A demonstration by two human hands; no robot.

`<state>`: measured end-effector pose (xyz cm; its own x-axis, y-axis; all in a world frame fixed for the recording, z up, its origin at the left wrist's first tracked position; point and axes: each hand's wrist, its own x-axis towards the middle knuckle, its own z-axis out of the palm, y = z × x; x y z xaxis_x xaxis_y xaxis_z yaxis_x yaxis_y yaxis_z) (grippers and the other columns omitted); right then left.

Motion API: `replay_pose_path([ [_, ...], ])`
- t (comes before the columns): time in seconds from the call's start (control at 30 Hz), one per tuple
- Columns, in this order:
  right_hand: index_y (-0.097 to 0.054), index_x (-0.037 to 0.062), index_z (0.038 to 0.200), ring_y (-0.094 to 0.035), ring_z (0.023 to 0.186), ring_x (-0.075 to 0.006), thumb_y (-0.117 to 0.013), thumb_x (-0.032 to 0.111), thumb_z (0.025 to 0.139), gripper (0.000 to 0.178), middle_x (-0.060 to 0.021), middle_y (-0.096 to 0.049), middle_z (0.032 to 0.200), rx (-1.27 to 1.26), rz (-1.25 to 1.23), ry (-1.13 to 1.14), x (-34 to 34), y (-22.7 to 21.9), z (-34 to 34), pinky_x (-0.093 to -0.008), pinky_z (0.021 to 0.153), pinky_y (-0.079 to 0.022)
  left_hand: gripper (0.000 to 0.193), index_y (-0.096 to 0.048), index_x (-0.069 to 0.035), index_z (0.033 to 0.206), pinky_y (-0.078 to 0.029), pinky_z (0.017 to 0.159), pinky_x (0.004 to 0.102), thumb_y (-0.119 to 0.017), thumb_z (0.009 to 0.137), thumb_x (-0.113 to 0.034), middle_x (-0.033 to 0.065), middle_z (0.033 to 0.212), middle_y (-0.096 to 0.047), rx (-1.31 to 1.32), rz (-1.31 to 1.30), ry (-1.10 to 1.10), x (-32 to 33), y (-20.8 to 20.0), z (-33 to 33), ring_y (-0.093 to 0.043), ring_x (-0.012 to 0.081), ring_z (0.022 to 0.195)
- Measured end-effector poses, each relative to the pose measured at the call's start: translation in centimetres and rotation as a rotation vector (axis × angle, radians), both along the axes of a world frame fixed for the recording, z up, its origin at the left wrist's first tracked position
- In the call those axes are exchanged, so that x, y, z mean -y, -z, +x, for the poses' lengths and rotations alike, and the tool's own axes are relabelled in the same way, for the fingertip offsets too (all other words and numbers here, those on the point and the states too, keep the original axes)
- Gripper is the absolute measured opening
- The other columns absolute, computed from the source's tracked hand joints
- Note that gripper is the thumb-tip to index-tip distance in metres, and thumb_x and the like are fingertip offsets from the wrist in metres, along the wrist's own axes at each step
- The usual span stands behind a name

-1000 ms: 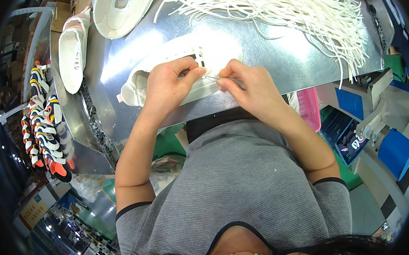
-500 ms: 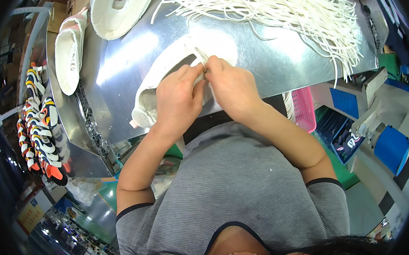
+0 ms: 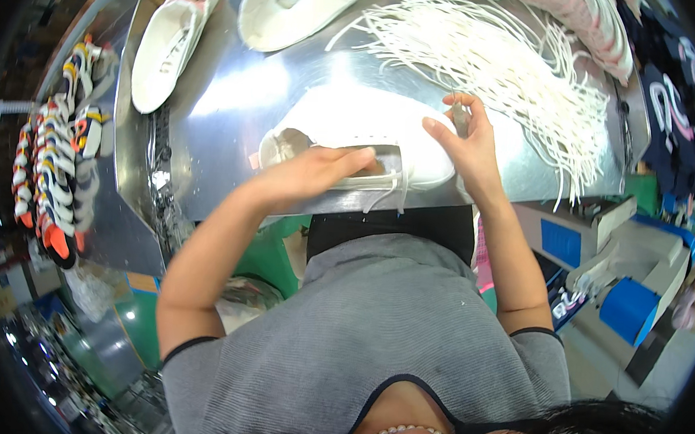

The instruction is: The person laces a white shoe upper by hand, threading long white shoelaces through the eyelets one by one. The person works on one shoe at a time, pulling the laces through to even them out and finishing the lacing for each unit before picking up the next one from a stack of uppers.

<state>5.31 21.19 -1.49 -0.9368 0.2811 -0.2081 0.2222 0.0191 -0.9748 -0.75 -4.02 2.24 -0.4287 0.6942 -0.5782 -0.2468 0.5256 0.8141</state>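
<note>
White shoe upper [image 3: 346, 116] lies on bench [image 3: 206, 159] near front edge, toe to R; prob. light, soft, bends easily, so best held by the collar w/ a gentle grip. L hand [image 3: 310, 172] flat, fingers straight at the opening, nothing visibly gripped. R hand [image 3: 473, 149] raised near toe, pinching thin-tipped tool [image 3: 459, 120].

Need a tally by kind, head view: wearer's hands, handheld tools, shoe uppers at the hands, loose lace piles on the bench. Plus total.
Hands: 2 (left hand, right hand)
Handheld tool: 1
White shoe upper at the hands: 1
White lace pile: 1
Total: 5
</note>
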Motion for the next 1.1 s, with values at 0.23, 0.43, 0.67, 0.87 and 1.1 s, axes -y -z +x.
replay_pose_path([
  [0.23,-0.057,0.0047,0.11,-0.053,0.081,-0.0091,-0.083,0.017,0.082,0.04,-0.0014,-0.057,0.091,-0.043,0.198,0.03,1.9,1.4,0.4,-0.0233,0.072,-0.045,0.035,-0.076,-0.009,0.112,-0.047,0.093,0.0301,-0.078,0.085,-0.031,0.0081,0.115,-0.071,0.273,-0.029,0.026,-2.9,1.8,-1.6,-0.062,0.0194,0.109],
  [0.43,-0.059,0.0025,0.104,-0.052,0.071,-0.0084,-0.08,0.02,0.086,0.033,-0.0007,-0.058,0.084,0.108,-0.056,0.065,1.4,1.7,0.0,-0.0236,0.062,-0.043,0.025,-0.075,-0.003,0.108,-0.052,0.084,0.0296,-0.071,0.09,-0.019,0.0069,0.098,-0.075,-0.288,0.09,-0.298,-2.3,2.0,-0.1,-0.066,0.0136,0.091],
  [0.67,-0.06,0.0017,0.1,-0.054,0.077,-0.0091,-0.079,0.021,0.086,0.03,-0.0024,-0.06,0.088,0.142,-0.015,0.008,0.7,2.0,-1.0,-0.0249,0.066,-0.044,0.023,-0.077,-0.002,0.101,-0.052,0.08,0.0305,-0.071,0.089,-0.021,0.0087,0.093,-0.075,-0.326,0.123,-0.335,-3.5,2.5,0.2,-0.066,0.0144,0.084],
  [0.87,-0.056,0.0028,0.113,-0.06,0.088,-0.0129,-0.083,0.018,0.082,0.044,-0.0071,-0.065,0.098,0.061,0.002,-0.127,1.1,-0.3,1.2,-0.0255,0.077,-0.049,0.02,-0.077,-0.003,0.091,-0.051,0.078,0.0355,-0.07,0.087,-0.02,0.014,0.087,-0.074,-0.732,-0.04,-0.347,-2.9,2.0,0.9,-0.067,0.0275,0.083],
  [1.1,-0.054,0.0036,0.113,-0.062,0.082,-0.0121,-0.081,0.015,0.083,0.042,-0.0078,-0.065,0.096,-0.089,-0.065,0.03,0.9,1.5,2.0,-0.0249,0.072,-0.051,0.008,-0.065,-0.003,0.093,-0.046,0.089,0.0365,-0.07,0.087,-0.005,0.0105,0.1,-0.068,-1.508,-0.132,-0.546,5.2,0.7,1.2,-0.06,0.0263,0.095],
])
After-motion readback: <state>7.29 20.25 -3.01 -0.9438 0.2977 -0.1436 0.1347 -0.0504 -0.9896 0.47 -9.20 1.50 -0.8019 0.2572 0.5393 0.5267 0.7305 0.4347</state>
